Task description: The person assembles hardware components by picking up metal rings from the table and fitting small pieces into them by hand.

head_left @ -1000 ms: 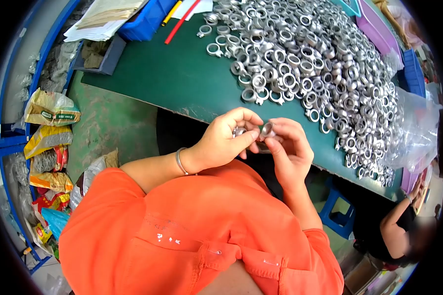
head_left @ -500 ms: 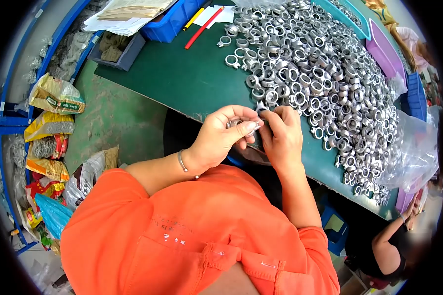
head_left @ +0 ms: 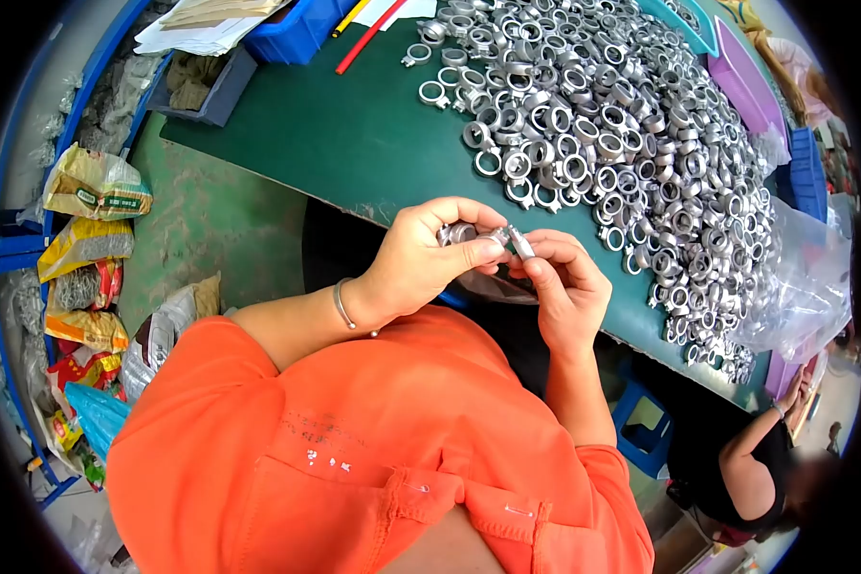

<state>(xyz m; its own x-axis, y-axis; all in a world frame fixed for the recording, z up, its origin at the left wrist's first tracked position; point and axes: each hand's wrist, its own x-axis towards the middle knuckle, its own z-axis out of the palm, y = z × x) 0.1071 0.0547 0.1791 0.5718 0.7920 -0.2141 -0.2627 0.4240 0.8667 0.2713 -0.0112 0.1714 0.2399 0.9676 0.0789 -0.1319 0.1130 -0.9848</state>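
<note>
Several metal rings (head_left: 457, 232) are held in the left hand (head_left: 426, 253), with its fingers curled around them and the thumb pressed over the front. A single ring (head_left: 521, 243), seen nearly edge-on, is pinched between the thumb and fingers of the right hand (head_left: 566, 287). The two hands are brought close together in front of the body, just off the near edge of the green table (head_left: 306, 120), and the single ring is held right beside the rings in the left hand; whether they touch cannot be told. A bracelet (head_left: 342, 304) is worn on the left wrist. The table is covered on its right side by a large heap of rings (head_left: 631, 153), by which a clear plastic bag (head_left: 799, 277) is placed at the right. Along the far side, a turquoise basket (head_left: 706, 40) and a purple basket (head_left: 744, 78) are set. A red stick (head_left: 368, 38) and a yellow stick (head_left: 351, 17) are laid near a blue bin (head_left: 292, 36). A cloth (head_left: 193, 78) is held in a grey bin (head_left: 222, 100) at the table's left corner. A blue stool (head_left: 644, 430) is partly hidden below the table, near a seated co-worker (head_left: 751, 469).
</note>
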